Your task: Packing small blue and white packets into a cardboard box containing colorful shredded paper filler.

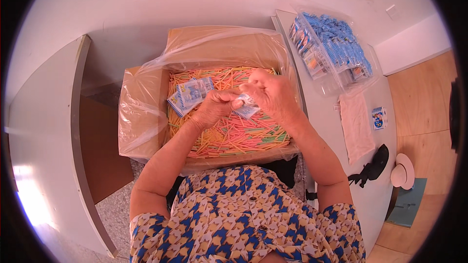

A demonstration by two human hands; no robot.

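Observation:
Both hands meet above a carton full of thin pastel sticks. Between thumb and fingers, my left hand pinches a small clear-and-blue plastic packet. Closed and curled, my right hand is at the packet's upper edge; its fingertips are partly hidden, and I cannot make out what they hold. Just left of my left hand, a few flat blue-and-white packets lie overlapping on the sticks.
Clear plastic lines the cardboard carton. To the right, a grey table bears a clear bin of blue packets, a pink cloth, a small blue box and a black object. A grey panel stands at left.

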